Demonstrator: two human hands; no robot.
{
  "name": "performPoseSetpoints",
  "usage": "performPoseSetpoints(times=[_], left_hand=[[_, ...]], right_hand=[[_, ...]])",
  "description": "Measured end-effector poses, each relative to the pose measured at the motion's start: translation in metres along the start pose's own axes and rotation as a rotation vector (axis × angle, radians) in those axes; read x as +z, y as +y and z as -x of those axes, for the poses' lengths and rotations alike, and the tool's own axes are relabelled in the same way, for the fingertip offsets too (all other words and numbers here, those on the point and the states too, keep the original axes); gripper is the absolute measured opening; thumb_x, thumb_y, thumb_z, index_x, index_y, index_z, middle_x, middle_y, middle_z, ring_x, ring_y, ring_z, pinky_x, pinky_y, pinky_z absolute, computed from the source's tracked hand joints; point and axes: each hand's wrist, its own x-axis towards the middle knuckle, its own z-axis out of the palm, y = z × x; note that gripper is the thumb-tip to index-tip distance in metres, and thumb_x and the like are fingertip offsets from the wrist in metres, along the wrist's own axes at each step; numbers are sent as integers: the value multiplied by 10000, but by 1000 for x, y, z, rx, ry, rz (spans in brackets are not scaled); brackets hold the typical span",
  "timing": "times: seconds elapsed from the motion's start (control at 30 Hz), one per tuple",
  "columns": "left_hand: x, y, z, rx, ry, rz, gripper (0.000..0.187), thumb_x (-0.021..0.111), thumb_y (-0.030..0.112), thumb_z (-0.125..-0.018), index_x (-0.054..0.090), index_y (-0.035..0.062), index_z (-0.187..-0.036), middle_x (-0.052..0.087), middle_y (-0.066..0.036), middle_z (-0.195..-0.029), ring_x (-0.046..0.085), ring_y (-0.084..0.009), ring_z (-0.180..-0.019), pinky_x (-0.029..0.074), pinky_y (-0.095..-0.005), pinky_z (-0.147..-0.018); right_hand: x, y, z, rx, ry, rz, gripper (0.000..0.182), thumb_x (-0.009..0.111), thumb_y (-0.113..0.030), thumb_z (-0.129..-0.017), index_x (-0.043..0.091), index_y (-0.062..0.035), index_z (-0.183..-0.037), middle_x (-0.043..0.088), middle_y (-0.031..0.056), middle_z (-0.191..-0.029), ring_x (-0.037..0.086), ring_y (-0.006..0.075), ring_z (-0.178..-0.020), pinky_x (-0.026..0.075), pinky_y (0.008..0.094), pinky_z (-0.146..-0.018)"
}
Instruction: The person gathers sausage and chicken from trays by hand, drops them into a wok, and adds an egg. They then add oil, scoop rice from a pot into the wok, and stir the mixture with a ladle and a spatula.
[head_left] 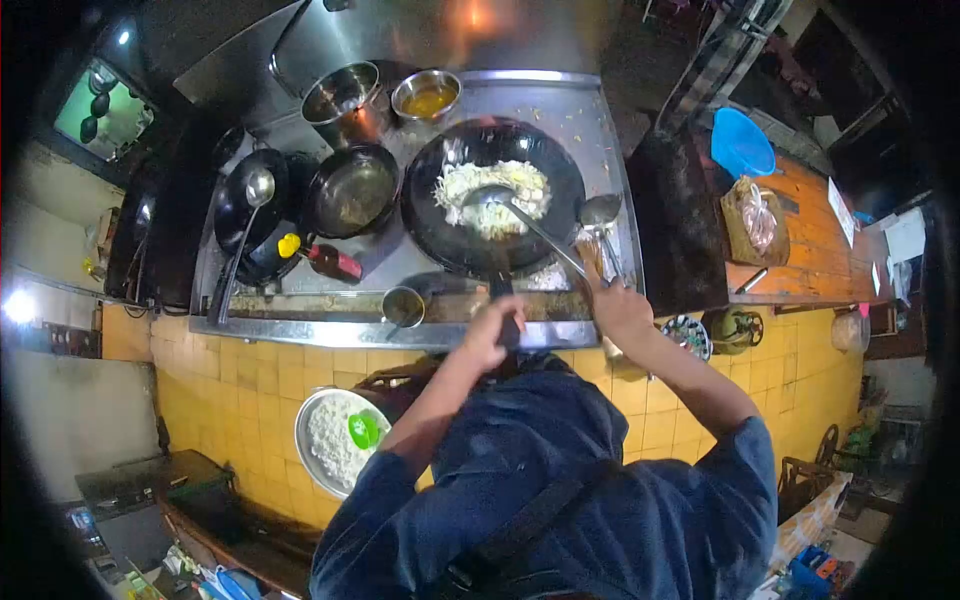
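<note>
Left hand (488, 332) wrapped round the handle of one large round black metal wok (563, 190) on the steel stovetop (590, 125), right hand (622, 312) wrapped round one long-handled silver metal ladle (543, 236) dipping into one whitish-yellow shredded food mound (470, 184), two shiny round steel vessels (352, 128) behind.

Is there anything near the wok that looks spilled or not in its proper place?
Yes, slightly: small bits lie scattered on the metal stovetop, beyond and right of the wok. They look like spilled food, being outside it.
</note>
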Motion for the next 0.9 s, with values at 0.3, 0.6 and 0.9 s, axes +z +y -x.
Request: performPoseSetpoints(times=[0.3,0.6,0.9], left_hand=[[-50,-11,-58,102,-83,-152,128,591,125,-771,516,33,-723,531,-52,-609,514,-134,-473,438,-264,-448],[-68,-6,-98,113,18,-217,134,597,126,-772,538,6,-774,535,-67,-623,525,-148,-476,464,-301,-447],[26,11,-37,-38,128,244,128,543,115,-836,477,54,-745,480,-35,-609,500,-139,-510,432,-281,-432]], right_hand=[[-56,13,13,-24,104,-471,422,456,-186,-854,378,-105,-1261,583,249,-801,575,429,-759,458,502,-680],[49,-29,-130,-99,33,-572,406,374,-315,-896,493,52,-1023,540,320,-986,546,428,-920,441,471,-791],[-47,-3,-52,-7,-373,-394,362,412,-235,-862,458,-46,-1167,598,248,-865,610,364,-796,485,452,-707]])
